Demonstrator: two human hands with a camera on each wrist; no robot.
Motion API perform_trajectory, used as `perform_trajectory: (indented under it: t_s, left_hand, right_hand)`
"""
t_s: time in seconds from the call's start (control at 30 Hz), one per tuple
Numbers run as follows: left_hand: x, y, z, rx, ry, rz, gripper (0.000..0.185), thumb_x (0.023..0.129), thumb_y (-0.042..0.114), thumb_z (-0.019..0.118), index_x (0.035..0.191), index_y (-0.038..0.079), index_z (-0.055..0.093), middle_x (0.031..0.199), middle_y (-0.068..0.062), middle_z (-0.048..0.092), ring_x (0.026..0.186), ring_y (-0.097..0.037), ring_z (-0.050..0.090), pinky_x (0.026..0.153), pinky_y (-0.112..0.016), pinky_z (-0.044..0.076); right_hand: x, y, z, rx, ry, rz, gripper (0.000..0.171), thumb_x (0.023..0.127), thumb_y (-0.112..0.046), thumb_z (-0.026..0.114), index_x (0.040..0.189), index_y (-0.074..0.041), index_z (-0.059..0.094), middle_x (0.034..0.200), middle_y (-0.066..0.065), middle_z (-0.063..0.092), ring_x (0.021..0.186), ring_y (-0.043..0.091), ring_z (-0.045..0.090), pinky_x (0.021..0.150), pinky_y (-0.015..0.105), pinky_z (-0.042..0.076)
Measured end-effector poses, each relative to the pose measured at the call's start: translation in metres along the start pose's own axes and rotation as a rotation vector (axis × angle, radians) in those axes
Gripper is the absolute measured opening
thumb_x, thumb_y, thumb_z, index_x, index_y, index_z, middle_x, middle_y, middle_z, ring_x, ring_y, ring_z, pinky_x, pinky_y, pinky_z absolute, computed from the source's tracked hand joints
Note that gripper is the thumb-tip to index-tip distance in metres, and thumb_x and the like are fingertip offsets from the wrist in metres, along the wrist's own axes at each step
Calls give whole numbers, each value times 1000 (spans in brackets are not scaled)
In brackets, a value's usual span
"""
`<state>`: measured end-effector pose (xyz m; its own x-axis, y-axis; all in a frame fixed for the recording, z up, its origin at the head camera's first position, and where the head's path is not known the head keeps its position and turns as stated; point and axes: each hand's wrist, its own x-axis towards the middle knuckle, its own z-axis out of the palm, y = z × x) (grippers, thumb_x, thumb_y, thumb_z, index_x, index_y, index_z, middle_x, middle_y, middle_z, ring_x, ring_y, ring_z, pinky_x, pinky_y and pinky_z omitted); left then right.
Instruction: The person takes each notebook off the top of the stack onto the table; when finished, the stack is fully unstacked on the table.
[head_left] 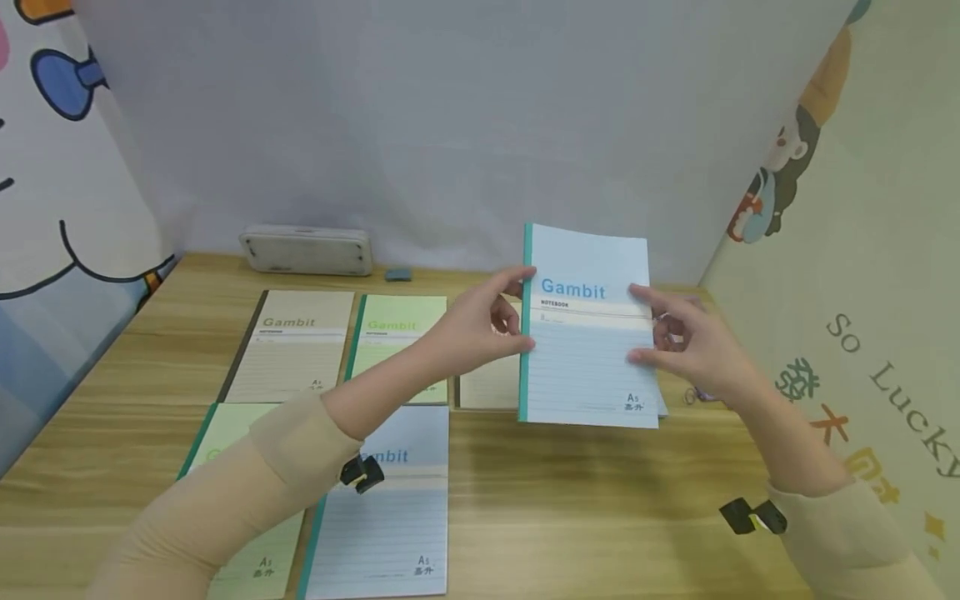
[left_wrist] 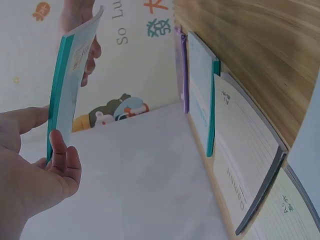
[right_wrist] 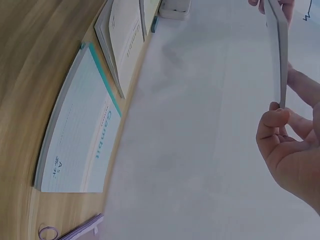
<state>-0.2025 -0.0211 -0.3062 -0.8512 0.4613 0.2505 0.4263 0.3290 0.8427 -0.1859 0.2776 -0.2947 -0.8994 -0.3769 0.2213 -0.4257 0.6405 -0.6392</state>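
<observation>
A light blue Gambit notebook (head_left: 585, 358) with a teal spine is held up above the table, its cover facing the head camera. My left hand (head_left: 476, 329) pinches the spine edge between thumb and fingers. On the opposite edge, my right hand (head_left: 697, 346) grips with its thumb and fingers. The right wrist view shows the held notebook (right_wrist: 280, 55) edge-on, closed, with the right hand (right_wrist: 292, 145) at its page edge. Behind it on the table lie a beige notebook (head_left: 487, 375) and another blue notebook (right_wrist: 80, 130), both mostly hidden in the head view.
To the left lie a beige notebook (head_left: 292, 350) and a green one (head_left: 397, 329), with another green (head_left: 258, 550) and a blue notebook (head_left: 386, 525) nearer. A pale case (head_left: 307, 252) and a small blue-grey block (head_left: 398, 274) stand by the back wall. A purple item (right_wrist: 82, 229) lies far right.
</observation>
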Motion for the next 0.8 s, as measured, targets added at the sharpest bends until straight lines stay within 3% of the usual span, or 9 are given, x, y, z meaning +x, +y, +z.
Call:
perform_trajectory:
  t_s: [0.13, 0.33, 0.63, 0.8]
  left_hand:
    - [-16, -2, -5, 105, -11, 6, 81, 79, 12, 77, 146, 12, 33, 112, 0, 53, 79, -16, 52, 76, -31, 49]
    - [-43, -11, -4, 202, -76, -45, 84, 78, 18, 78, 147, 11, 31, 106, 3, 54, 79, -19, 50, 63, -26, 42]
    - [-71, -32, 13, 273, -167, -130, 86, 75, 23, 81, 145, 10, 34, 93, 8, 56, 67, -12, 48, 55, -21, 40]
    - [-82, -48, 23, 330, -205, -145, 86, 74, 26, 82, 144, 6, 36, 89, 9, 56, 60, -8, 45, 53, -21, 40]
  right_hand:
    - [-5, -4, 8, 7, -54, -42, 74, 78, -11, 77, 143, -9, 41, 93, 6, 48, 74, 11, 48, 57, 18, 42]
    - [-15, -3, 25, -1, -137, -54, 71, 77, -16, 78, 140, -7, 45, 88, 5, 51, 74, 12, 50, 60, 20, 45]
    - [-32, 11, 50, 14, -262, -115, 67, 78, -22, 78, 137, -8, 49, 83, 1, 53, 67, 6, 49, 60, 20, 47]
    - [-39, 22, 70, 10, -340, -58, 78, 77, -31, 77, 143, -11, 41, 83, 2, 53, 68, 5, 46, 60, 20, 44]
